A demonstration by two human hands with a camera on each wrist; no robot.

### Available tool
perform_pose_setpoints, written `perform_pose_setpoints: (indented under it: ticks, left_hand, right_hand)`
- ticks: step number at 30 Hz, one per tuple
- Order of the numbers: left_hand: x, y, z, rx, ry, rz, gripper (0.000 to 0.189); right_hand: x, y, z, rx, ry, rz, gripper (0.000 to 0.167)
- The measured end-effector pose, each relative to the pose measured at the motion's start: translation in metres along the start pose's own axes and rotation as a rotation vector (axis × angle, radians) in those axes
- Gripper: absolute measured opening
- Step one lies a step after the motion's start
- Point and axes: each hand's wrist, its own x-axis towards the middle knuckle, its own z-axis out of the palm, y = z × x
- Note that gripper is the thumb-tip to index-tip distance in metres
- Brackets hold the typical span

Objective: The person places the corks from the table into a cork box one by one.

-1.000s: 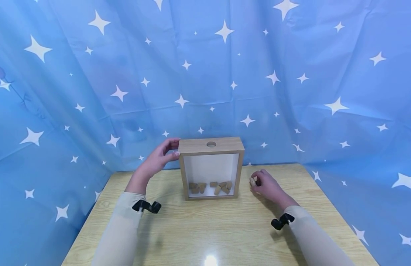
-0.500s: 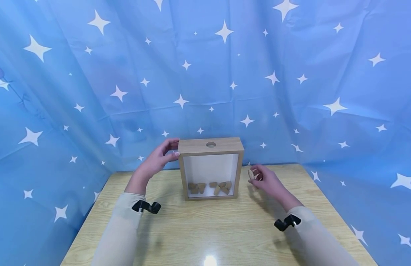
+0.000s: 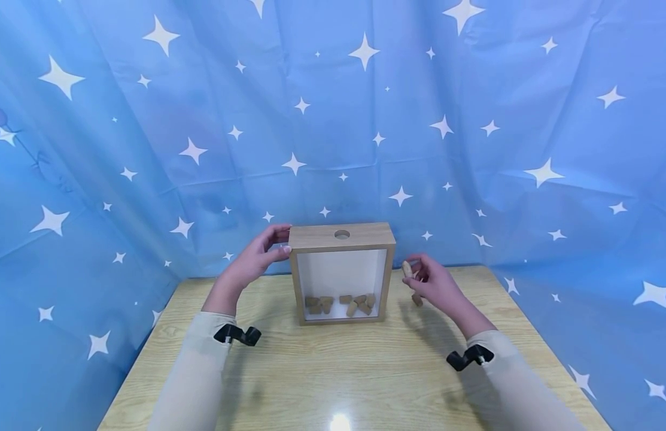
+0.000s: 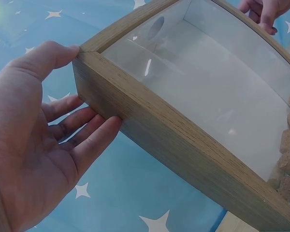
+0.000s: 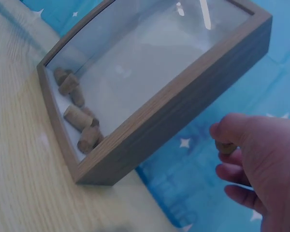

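Note:
A wooden shadow box [image 3: 341,239] with a clear front and a round hole [image 3: 341,234] in its top stands upright on the table. Several corks [image 3: 359,302] lie inside along its bottom. My left hand [image 3: 252,257] holds the box's upper left corner; in the left wrist view the thumb [image 4: 48,58] is at the front corner and the fingers [image 4: 94,140] rest on the side. To the right of the box my right hand [image 3: 435,284] pinches a cork [image 3: 407,269], raised above the table. That cork [image 5: 225,147] is mostly covered by the thumb in the right wrist view.
One loose cork [image 3: 417,299] lies on the wood-grain table [image 3: 322,365] just below the right hand. A blue curtain [image 3: 333,120] with white stars hangs close behind the table's back edge and along the sides.
My right hand has lifted a cork off the table and moved slightly up, uncovering another cork beneath it. The left hand and the box have stayed still.

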Motion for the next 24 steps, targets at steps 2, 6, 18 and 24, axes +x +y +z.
perform_pose_setpoints:
  ticks: [2, 6, 18, 24]
  left_hand:
    - [0.000, 0.000, 0.000, 0.001, 0.000, 0.001, 0.062]
    - [0.000, 0.000, 0.000, -0.002, 0.000, 0.003, 0.061]
    - [0.003, -0.003, 0.000, -0.017, -0.006, 0.014, 0.059]
    - [0.002, -0.002, -0.001, -0.019, -0.007, 0.017, 0.059]
  right_hand:
    - [0.000, -0.003, -0.002, -0.002, 0.010, -0.012, 0.048]
    - [0.001, -0.007, -0.006, -0.010, 0.034, -0.033, 0.048]
    - [0.001, -0.015, -0.012, -0.022, 0.167, -0.080, 0.029]
    - [0.003, -0.018, -0.017, -0.020, 0.200, -0.085, 0.026]
